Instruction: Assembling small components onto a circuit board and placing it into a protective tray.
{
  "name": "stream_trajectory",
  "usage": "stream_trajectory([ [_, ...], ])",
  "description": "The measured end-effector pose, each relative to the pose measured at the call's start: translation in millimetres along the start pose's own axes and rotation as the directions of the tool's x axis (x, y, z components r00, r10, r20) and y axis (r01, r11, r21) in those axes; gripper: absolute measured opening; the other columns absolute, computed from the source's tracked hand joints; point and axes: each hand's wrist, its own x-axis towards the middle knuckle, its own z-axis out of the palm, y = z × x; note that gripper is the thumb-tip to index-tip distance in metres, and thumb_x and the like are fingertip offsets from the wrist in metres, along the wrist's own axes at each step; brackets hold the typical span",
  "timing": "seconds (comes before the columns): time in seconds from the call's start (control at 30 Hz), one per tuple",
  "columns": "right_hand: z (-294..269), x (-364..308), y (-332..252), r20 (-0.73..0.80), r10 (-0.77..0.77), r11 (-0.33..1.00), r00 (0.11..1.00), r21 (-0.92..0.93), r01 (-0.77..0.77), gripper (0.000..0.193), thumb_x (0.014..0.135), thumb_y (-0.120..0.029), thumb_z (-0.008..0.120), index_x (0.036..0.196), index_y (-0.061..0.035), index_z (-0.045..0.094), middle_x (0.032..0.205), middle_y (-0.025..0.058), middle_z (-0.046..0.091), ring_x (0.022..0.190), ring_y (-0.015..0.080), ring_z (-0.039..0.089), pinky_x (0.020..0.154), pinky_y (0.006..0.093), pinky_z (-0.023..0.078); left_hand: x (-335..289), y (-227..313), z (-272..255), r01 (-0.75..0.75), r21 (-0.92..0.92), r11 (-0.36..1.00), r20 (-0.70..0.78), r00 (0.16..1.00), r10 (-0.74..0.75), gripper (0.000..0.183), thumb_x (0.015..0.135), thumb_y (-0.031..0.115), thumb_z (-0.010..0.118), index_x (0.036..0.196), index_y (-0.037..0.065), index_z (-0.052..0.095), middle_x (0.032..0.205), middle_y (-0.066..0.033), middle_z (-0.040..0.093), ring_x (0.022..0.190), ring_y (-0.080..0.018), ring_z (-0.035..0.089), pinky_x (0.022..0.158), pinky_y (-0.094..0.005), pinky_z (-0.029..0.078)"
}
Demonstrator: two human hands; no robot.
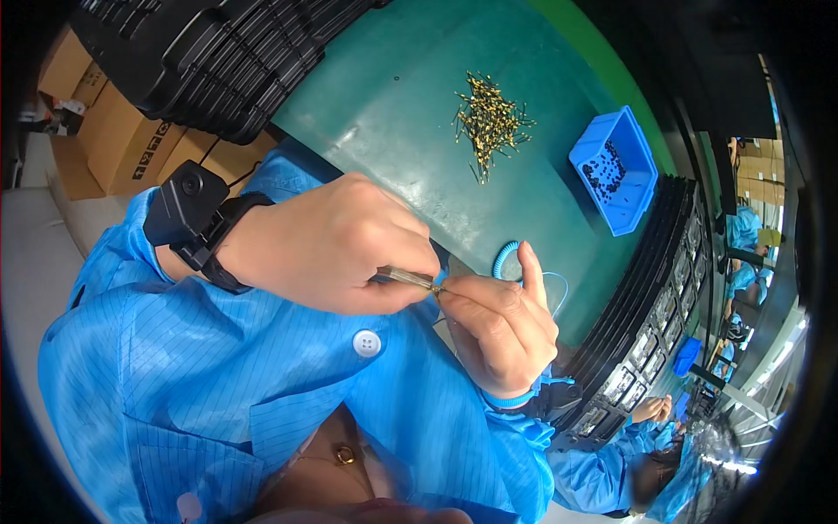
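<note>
My left hand [349,244] is closed in a fist around a slim, dull metallic piece [404,276]. Only a short length of it shows between the fingers, so its kind is hidden. Fingertips of my right hand [502,327] pinch at a tiny gold-coloured part [436,288], right where the metallic piece ends. One finger of that hand points up, away from the pinch. Both hands meet in front of my chest, near the edge of the green work surface [384,131]. Farther off lies a loose pile of thin black-and-gold pins [491,120].
Small black parts lie in a blue bin [642,196] at the right. Stacked black trays [642,349] stand beside it, and black crates [218,61] at the far left. A coiled blue cord [502,259] runs by my right hand. Another person [628,463] sits at lower right.
</note>
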Motion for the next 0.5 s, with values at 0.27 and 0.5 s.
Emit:
stream_trajectory([
  [0.27,-0.9,0.4,-1.6,-0.014,-0.007,1.0,1.0,-0.003,0.007,0.018,0.06,-0.005,0.063,0.078,-0.0014,0.063,0.077,0.0074,0.063,0.067,0.017,0.063,0.097,0.0436,0.034,0.8,1.1,1.1,-0.017,-0.023,1.0,-0.046,0.999,0.016,0.01,0.064,0.004,0.067,0.072,0.004,0.061,0.063,-0.0062,0.057,0.054,-0.022,0.055,0.048,-0.03,0.044],
  [0.5,-2.2,0.1,-4.2,-0.019,-0.011,1.0,1.0,-0.02,0.011,0.019,0.059,-0.004,0.063,0.078,-0.0012,0.063,0.077,0.0077,0.064,0.067,0.0174,0.063,0.096,0.0438,0.035,0.7,2.4,1.7,-0.022,-0.024,0.999,-0.052,0.998,0.02,0.01,0.064,0.005,0.067,0.072,0.005,0.061,0.063,-0.0059,0.056,0.053,-0.022,0.055,0.048,-0.0299,0.044],
])
